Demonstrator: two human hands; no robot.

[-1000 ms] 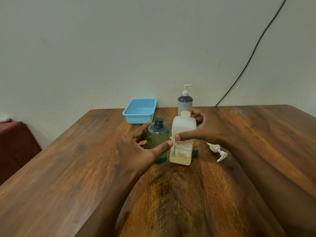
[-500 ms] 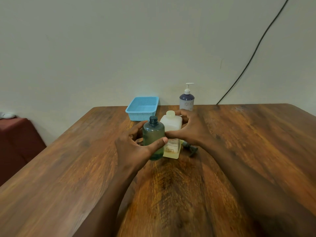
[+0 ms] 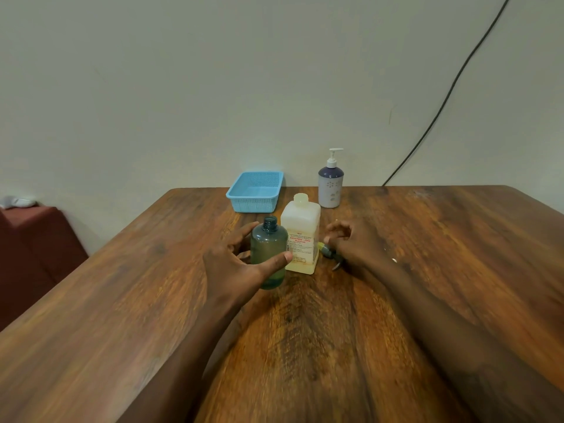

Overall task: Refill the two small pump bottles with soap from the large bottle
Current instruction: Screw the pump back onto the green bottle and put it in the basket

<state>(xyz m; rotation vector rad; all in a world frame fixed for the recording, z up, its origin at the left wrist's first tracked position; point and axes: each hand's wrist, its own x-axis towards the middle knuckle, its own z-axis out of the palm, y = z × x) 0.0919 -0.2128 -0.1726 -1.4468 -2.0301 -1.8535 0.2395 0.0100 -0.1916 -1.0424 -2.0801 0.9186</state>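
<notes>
My left hand (image 3: 236, 264) grips the small green bottle (image 3: 269, 254), which stands upright with its neck uncapped. Touching it on the right is the large white soap bottle (image 3: 300, 236), also uncapped, with yellowish soap low inside. My right hand (image 3: 355, 244) is off the large bottle and hovers with loosely curled fingers over a dark green pump head (image 3: 331, 254) lying on the table. The purple pump bottle (image 3: 330, 187) stands at the back with its white pump fitted.
A light blue plastic basket (image 3: 256, 192) sits at the back of the wooden table (image 3: 457, 239), left of the purple bottle. A bit of a white pump (image 3: 393, 260) shows beside my right wrist. A dark red seat (image 3: 30, 239) is at the left.
My right hand let go of the large bottle and moved right and down over the green pump head. My left hand kept hold of the green bottle.
</notes>
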